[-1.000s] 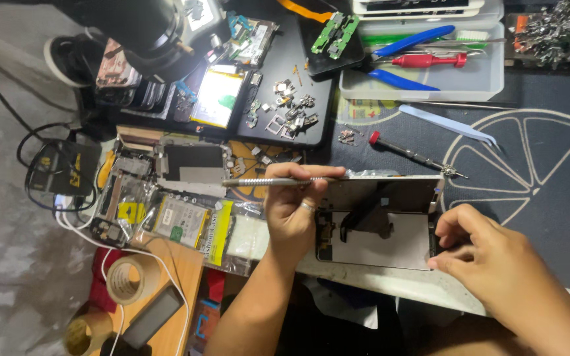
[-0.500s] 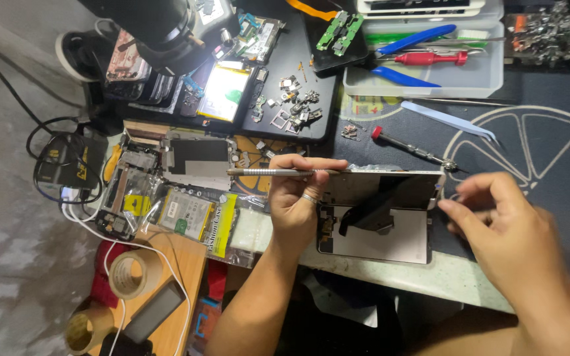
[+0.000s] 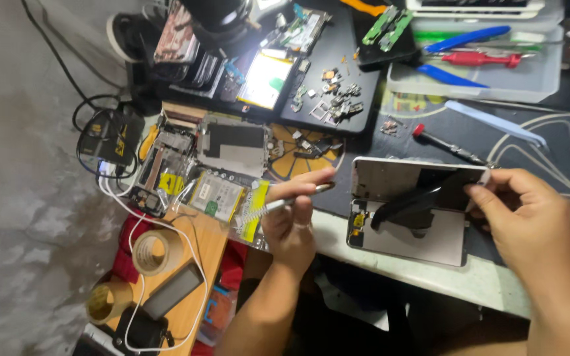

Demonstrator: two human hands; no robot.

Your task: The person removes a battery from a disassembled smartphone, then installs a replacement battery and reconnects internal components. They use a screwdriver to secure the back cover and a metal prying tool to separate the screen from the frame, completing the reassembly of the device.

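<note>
Opened phone under repair, both hands engaged.

Left hand (image 3: 291, 221): fingers pinched on metal tweezers (image 3: 295, 198), tips pointing right, just left of the opened phone (image 3: 409, 211). Right hand (image 3: 529, 221): fingers curled against the phone's right edge, where a black flex strip (image 3: 407, 201) arches over the back plate. Phone lies on the worktop (image 3: 470, 277), near edge. Far of it: red-handled screwdriver (image 3: 446, 145), pale blue pry tool (image 3: 493, 123), clear tray (image 3: 476, 79) of tools. Left: circuit boards (image 3: 216, 194), tape roll (image 3: 156, 250).
</note>
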